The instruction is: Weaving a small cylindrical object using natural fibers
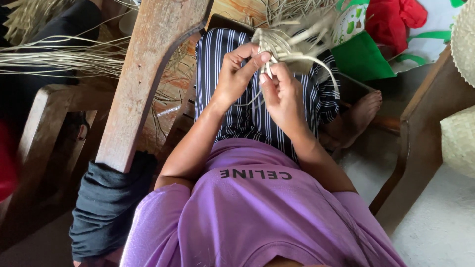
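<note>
A small pale woven bundle of dried straw strips [284, 47] was pinched by both the left hand [237, 71] and the right hand [279, 94], fingers closed tight on it. It was held above a lap in black-and-white striped cloth [232, 113]. A worn brown wooden beam [143, 74] was seen at the left, a pale concrete floor [440, 217] at the right.

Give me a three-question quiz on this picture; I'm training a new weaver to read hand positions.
1. True or false: both hands touch the strips.
2. The left hand pinches the strips with: A) thumb and fingers B) flat palm C) knuckles.
3. What striped thing lies under the right hand?

Key: 1 true; 2 A; 3 the trousers.
</note>
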